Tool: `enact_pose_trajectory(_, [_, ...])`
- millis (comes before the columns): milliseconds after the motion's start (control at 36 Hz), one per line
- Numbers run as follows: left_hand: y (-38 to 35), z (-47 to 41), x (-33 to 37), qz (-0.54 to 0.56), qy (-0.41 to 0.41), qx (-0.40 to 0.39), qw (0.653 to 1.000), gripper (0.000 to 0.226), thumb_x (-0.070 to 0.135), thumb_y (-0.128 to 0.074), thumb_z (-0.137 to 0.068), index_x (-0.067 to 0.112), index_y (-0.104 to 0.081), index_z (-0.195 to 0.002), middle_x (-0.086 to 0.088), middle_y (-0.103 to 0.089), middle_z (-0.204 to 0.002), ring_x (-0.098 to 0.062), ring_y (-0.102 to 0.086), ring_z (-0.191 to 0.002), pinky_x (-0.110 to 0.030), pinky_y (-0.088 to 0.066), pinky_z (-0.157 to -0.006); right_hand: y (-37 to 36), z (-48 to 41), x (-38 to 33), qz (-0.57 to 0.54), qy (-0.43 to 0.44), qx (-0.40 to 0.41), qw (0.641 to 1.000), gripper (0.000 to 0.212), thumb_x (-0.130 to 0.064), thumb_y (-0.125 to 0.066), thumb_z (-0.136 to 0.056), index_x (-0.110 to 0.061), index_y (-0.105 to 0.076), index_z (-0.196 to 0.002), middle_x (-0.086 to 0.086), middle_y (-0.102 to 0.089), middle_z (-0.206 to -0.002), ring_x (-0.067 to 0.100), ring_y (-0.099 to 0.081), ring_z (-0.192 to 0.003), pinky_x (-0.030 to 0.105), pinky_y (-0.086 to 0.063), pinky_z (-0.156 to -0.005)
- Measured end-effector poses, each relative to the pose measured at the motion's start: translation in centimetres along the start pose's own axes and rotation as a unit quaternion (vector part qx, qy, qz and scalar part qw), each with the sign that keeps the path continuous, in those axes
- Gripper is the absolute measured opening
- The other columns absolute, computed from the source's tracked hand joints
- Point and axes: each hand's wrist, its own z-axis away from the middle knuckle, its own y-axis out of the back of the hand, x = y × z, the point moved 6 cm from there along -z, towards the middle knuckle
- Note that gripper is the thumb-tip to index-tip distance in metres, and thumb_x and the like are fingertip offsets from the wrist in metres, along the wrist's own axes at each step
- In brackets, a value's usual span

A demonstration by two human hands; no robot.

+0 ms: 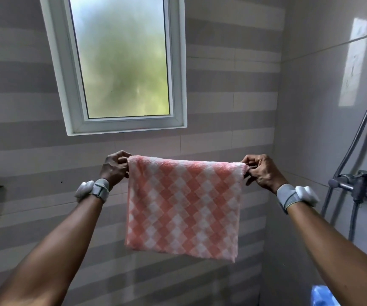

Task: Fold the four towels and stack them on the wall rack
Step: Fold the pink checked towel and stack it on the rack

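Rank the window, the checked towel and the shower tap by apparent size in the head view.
1. window, cut off at the top.
2. checked towel, though it hangs nearer the camera.
3. shower tap, clearly smallest.

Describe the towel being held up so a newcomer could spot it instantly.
Find the white-framed frosted window on the striped tile wall. Just below it, the left hand and right hand each pinch a top corner of a fluffy pink-and-white checked towel hanging in the air. It is the only patterned cloth in view.

Frosted window [120, 62] on striped tiles [222, 107], shower mixer [357, 187] at right.
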Motion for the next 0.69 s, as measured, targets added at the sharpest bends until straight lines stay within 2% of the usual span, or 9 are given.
enact_pose_trajectory(83, [0.7,-0.2,-0.4,0.0,-0.002,0.037,0.999,0.014,-0.009,-0.064,-0.086,0.005,-0.063,-0.082,-0.009,-0.062,-0.068,-0.007,-0.052,-0.048,-0.022,-0.048,-0.048,-0.1,0.1,-0.2,0.008,0.021,0.001,1.0,0.019,0.012,-0.056,-0.092,0.0,-0.068,-0.085,0.003,-0.07,-0.066,0.016,-0.065,-0.056,0.03,-0.053,-0.044])
enact_pose_trajectory(194, [0.8,0.0,-0.1,0.011,-0.015,0.048,0.999,0.005,-0.009,-0.069,-0.083,-0.006,-0.067,-0.086,-0.01,-0.063,-0.069,-0.001,-0.055,-0.049,-0.016,-0.051,-0.051,0.1,0.1,-0.3,0.037,0.031,0.014,0.999,0.024,0.012,-0.055,-0.092,-0.005,-0.072,-0.086,0.009,-0.072,-0.073,0.015,-0.061,-0.057,0.028,-0.052,-0.045])
enact_pose_trajectory(306, [1.1,-0.3,0.2,0.023,-0.014,0.043,0.999,0.004,-0.009,-0.069,-0.083,-0.005,-0.069,-0.086,0.005,-0.069,-0.061,-0.004,-0.059,-0.05,-0.018,-0.054,-0.052,0.3,0.1,0.0,0.019,0.02,0.013,1.0,0.026,0.018,-0.056,-0.089,-0.004,-0.07,-0.085,0.012,-0.071,-0.076,0.018,-0.065,-0.064,0.031,-0.058,-0.057])
enact_pose_trajectory(417, [1.0,-0.4,-0.3,0.036,0.003,0.047,0.998,0.016,-0.011,-0.066,-0.083,0.005,-0.07,-0.083,-0.008,-0.068,-0.074,-0.011,-0.059,-0.059,-0.021,-0.055,-0.057,0.0,0.5,-0.5,0.027,0.029,-0.014,0.999,0.017,0.013,-0.064,-0.085,-0.003,-0.062,-0.092,0.012,-0.07,-0.086,0.013,-0.067,-0.079,0.023,-0.056,-0.073])
enact_pose_trajectory(472, [1.2,-0.4,-0.6,0.04,0.012,0.066,0.997,0.02,-0.01,-0.064,-0.084,0.01,-0.066,-0.083,-0.008,-0.064,-0.076,-0.009,-0.056,-0.058,-0.02,-0.054,-0.055,-0.1,0.6,-0.8,0.015,0.032,-0.008,0.999,0.016,0.009,-0.064,-0.088,-0.005,-0.058,-0.093,0.012,-0.07,-0.09,0.011,-0.068,-0.082,0.019,-0.055,-0.076])
enact_pose_trajectory(583, [1.0,-0.2,-1.0,0.079,0.059,0.079,0.992,0.026,0.004,-0.063,-0.091,0.016,-0.05,-0.073,-0.005,-0.05,-0.064,-0.01,-0.048,-0.05,-0.02,-0.048,-0.046,-0.3,0.6,-1.0,-0.034,0.028,0.021,0.999,0.013,0.005,-0.061,-0.093,-0.007,-0.058,-0.09,0.014,-0.068,-0.095,0.015,-0.068,-0.081,0.022,-0.057,-0.074])
enact_pose_trajectory(639, [0.2,0.0,-1.5,0.102,0.1,0.041,0.989,0.027,0.016,-0.062,-0.095,0.013,-0.056,-0.069,-0.005,-0.054,-0.061,-0.014,-0.05,-0.05,-0.019,-0.048,-0.047,-0.1,0.6,-1.0,-0.037,0.027,0.041,0.998,0.009,-0.001,-0.062,-0.094,-0.009,-0.058,-0.091,0.01,-0.064,-0.099,0.018,-0.071,-0.078,0.026,-0.059,-0.073])
enact_pose_trajectory(694, [-0.6,0.6,-1.6,0.117,0.136,-0.005,0.984,0.032,0.031,-0.057,-0.098,0.012,-0.058,-0.072,-0.005,-0.056,-0.064,-0.017,-0.052,-0.052,-0.023,-0.046,-0.051,-0.1,0.7,-1.2,-0.054,0.014,0.055,0.997,0.005,-0.003,-0.06,-0.096,-0.006,-0.057,-0.095,0.007,-0.058,-0.093,0.018,-0.07,-0.07,0.032,-0.061,-0.07])
